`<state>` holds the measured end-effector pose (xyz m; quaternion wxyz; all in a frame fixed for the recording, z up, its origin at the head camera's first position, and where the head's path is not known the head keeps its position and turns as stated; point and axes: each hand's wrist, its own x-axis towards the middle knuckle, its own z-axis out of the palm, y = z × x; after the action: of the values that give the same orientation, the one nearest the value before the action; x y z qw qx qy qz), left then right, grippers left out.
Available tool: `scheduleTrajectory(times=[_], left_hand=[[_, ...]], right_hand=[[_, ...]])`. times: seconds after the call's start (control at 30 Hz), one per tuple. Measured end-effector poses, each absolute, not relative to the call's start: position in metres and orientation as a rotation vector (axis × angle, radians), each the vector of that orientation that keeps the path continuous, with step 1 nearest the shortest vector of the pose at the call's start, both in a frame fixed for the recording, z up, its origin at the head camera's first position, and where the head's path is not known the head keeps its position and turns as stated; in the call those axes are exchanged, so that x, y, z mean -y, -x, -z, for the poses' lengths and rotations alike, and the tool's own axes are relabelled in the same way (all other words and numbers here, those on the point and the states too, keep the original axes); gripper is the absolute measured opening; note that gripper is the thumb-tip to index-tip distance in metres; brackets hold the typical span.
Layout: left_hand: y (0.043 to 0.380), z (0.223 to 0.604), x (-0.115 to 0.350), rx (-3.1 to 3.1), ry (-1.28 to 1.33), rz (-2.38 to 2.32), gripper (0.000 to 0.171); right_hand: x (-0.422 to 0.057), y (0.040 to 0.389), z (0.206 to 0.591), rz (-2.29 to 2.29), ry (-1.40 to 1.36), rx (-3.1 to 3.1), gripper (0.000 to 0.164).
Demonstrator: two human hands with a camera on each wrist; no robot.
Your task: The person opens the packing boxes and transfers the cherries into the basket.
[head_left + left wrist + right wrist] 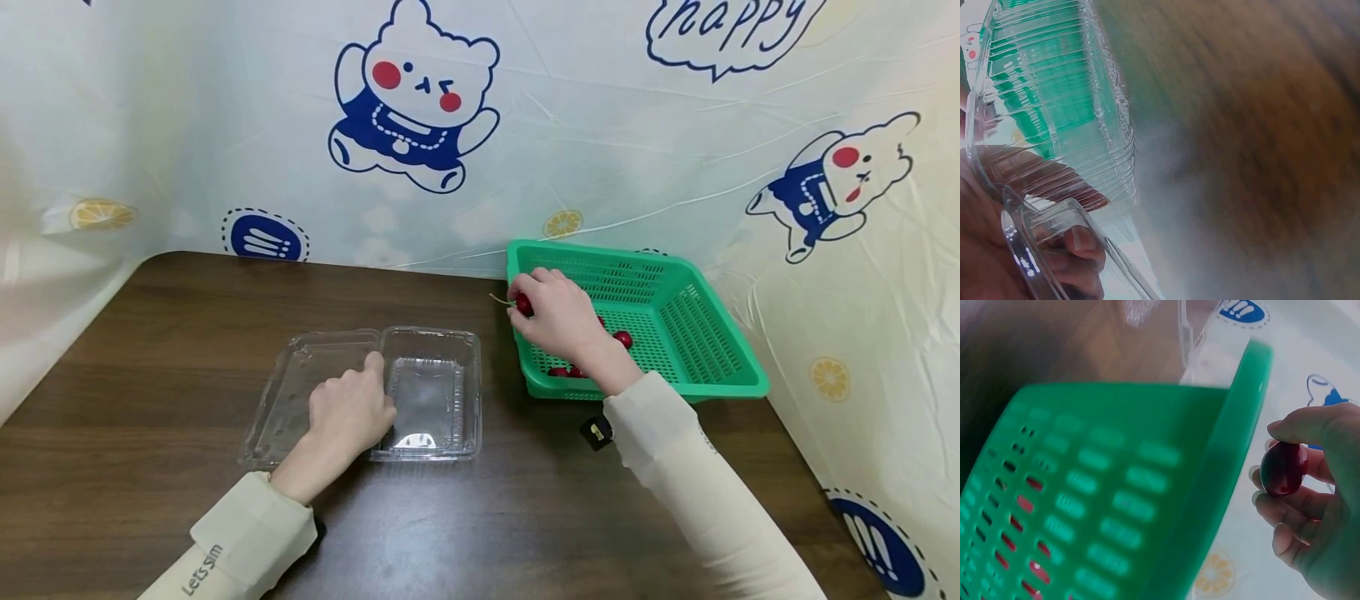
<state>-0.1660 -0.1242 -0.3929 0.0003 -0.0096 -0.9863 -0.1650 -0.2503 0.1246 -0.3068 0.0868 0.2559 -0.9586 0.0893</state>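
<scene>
My right hand (558, 312) pinches a dark red cherry (524, 305) between thumb and fingertips, above the left rim of the green plastic basket (731, 388). Its thin stem points left. In the right wrist view the same cherry (1283, 469) shows beside the basket's rim. Several more cherries (622, 339) lie in the basket, partly hidden by the hand and forearm. My left hand (348, 408) grips the clear plastic clamshell box (471, 400) at the fold between its lid and tray; curled fingers (1082, 240) show through the plastic in the left wrist view. The box lies opened flat, with its lid (273, 417) to the left.
A small black object (596, 432) with a yellowish mark sits in front of the basket, beside the right sleeve. Everything stands on a dark brown wooden table (465, 533). A white printed sheet (600, 150) hangs behind the table and along its sides.
</scene>
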Motion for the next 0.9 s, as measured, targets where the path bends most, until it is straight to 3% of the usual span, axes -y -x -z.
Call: scheduleTrajectory(times=[0.9], left_hand=[[0.165,0.392,0.124,3.098,0.026,0.513,0.026]], right_hand=[[-0.191,0.264,0.315,-0.307,-0.583,2.96,0.025]])
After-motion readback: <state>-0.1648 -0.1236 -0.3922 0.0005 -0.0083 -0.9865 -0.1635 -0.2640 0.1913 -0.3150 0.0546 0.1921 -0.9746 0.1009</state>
